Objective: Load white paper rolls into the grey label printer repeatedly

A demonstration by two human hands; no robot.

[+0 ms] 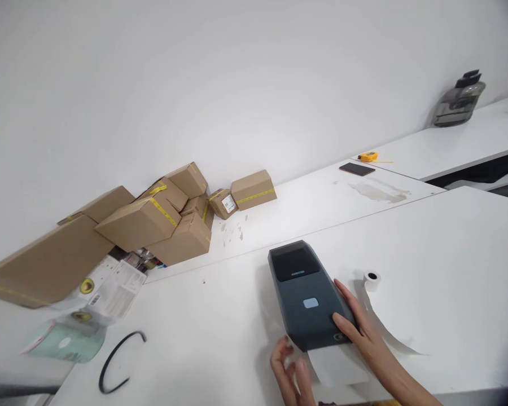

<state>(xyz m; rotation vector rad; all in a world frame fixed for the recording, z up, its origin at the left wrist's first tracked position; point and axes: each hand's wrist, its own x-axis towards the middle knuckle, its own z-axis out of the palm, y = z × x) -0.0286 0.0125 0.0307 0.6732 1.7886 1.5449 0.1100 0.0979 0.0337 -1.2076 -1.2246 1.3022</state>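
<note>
A dark blue-grey label printer [311, 303], with a black top panel and a pale square button, stands on the white table in front of me. My right hand [358, 324] grips its near right side, thumb on top and fingers along the flank. A strip of white paper [336, 365] lies at the printer's near end, under its front edge. My left hand [291, 369] is at the near left corner, fingers bent and apart with nothing visible between them; whether a fingertip touches the printer I cannot tell. A paper roll [371, 277], partly unwound, lies right of the printer.
Cardboard boxes [138, 221] are piled at the back left, with printed packets [118, 287] and a green pouch [70, 341] nearer. A curved black band [105, 363] lies at the left. Toward the back right are a phone [357, 168], a yellow tape measure [368, 157] and a jug [459, 101].
</note>
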